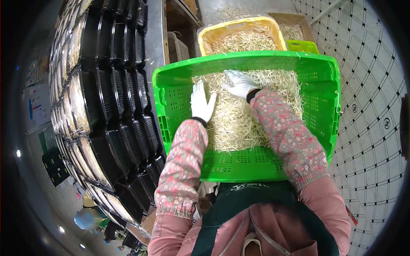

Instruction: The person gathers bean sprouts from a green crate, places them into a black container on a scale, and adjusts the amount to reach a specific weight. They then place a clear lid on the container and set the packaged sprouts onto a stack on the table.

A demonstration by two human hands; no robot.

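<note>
A large green plastic crate (pixel 247 169) with perforated walls stands right in front of me, holding a bed of pale, thin sprout-like strands (pixel 239 123). My left hand (pixel 202 103), in a white glove, lies along the left part of the strands, fingers stretched out and thumb apart. Farther in, toward the back wall of the crate, my right hand (pixel 240 84) is also gloved in white. Its fingers point left with the thumb spread, resting on the strands. Neither hand is closed around anything.
Stacked black plastic trays (pixel 124 98) rise along the left. Behind the crate sits a yellow tub (pixel 279 36) of similar strands, beside a cardboard box (pixel 301 19) and a lime-green bin (pixel 302 46). A person in a blue cap (pixel 85 218) appears at lower left.
</note>
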